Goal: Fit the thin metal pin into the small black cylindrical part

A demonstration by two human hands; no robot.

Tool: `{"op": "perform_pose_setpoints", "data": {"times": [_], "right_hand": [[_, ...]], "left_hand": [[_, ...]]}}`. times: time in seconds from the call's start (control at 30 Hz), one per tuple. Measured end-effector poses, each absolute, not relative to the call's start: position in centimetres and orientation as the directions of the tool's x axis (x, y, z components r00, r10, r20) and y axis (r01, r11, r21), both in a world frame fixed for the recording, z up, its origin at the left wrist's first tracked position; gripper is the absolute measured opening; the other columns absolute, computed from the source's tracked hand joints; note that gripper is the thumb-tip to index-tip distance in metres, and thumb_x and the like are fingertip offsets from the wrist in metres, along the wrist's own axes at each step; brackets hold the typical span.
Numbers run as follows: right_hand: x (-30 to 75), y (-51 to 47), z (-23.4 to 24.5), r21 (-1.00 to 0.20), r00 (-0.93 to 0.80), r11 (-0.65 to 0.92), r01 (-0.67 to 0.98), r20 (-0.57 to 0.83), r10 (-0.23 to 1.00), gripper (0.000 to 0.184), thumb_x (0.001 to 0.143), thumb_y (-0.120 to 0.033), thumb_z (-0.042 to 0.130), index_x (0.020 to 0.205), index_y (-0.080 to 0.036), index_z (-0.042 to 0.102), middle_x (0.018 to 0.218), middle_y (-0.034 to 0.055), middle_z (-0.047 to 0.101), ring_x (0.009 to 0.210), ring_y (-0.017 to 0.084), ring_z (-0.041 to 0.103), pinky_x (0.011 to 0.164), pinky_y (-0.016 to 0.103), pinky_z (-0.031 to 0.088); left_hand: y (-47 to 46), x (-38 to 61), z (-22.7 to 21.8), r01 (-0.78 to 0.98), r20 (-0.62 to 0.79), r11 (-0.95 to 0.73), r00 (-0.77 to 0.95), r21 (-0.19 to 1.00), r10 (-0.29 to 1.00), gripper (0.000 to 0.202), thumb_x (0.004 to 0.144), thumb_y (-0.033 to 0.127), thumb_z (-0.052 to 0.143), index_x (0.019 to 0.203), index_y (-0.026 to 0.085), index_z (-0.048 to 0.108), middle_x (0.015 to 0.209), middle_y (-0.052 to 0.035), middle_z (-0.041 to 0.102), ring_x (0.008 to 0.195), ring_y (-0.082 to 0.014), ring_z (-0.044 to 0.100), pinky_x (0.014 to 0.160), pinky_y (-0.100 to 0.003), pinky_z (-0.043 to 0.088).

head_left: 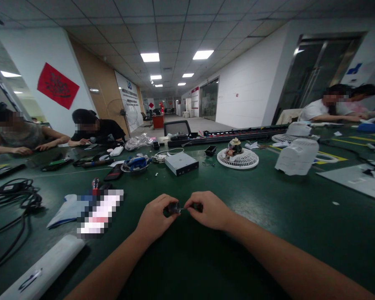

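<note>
Over the bench [268, 216], hands [156, 216] hold a sideways pin [181, 208].

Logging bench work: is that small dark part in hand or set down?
In hand: the small dark part is gripped between the left hand and right hand.

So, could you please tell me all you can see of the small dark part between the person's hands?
The small dark part looks short and roughly cylindrical; its material cannot be told. A thin bright pin or wire runs rightward from it. The left hand grips it, the right hand meets the pin, above the green table.
</note>
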State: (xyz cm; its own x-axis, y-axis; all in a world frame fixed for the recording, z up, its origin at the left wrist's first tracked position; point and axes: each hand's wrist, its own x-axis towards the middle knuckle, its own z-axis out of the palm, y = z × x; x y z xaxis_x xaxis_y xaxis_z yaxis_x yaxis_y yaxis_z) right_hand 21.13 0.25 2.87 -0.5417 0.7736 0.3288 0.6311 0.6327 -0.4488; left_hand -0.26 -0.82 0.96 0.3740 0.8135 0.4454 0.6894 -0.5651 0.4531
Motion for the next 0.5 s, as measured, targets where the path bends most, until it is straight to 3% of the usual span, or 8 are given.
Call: {"op": "perform_pose_setpoints", "data": {"times": [0.17,0.3,0.5], "right_hand": [[20.99,0.24,2.89,-0.420,-0.479,0.571,0.705,0.311,0.821,0.019,0.080,-0.022,0.058,0.090,-0.022,0.074,0.084,0.0026,0.070,0.073,0.016,0.061,0.066,0.027,0.043],[20.80,0.06,2.91,-0.484,-0.518,0.581,0.655,0.272,0.811,0.020,0.080,-0.021,0.058,0.090,-0.023,0.074,0.086,0.0018,0.072,0.074,0.015,0.063,0.066,0.025,0.044],[20.58,-0.11,2.73,-0.413,-0.496,0.552,0.725,0.245,0.833,0.018,0.078,-0.024,0.058,0.087,-0.024,0.073,0.085,0.0019,0.072,0.075,0.018,0.064,0.067,0.028,0.044]], "left_hand": [[-0.81,-0.29,0.91,0.709,0.444,-0.561,0.377,0.426,0.813,0.028,0.076,0.020,0.070,0.103,0.023,0.066,0.097,-0.0026,0.066,0.088,-0.0196,0.062,0.079,-0.032,0.050],[-0.87,-0.16,0.82,0.707,0.413,-0.574,0.417,0.414,0.810,0.025,0.077,0.023,0.070,0.102,0.024,0.068,0.098,-0.0033,0.067,0.090,-0.0202,0.063,0.079,-0.032,0.051],[-0.95,-0.05,0.96,0.737,0.401,-0.557,0.411,0.381,0.818,0.025,0.077,0.023,0.070,0.102,0.024,0.069,0.098,-0.0030,0.067,0.088,-0.0203,0.063,0.080,-0.032,0.050]]}}
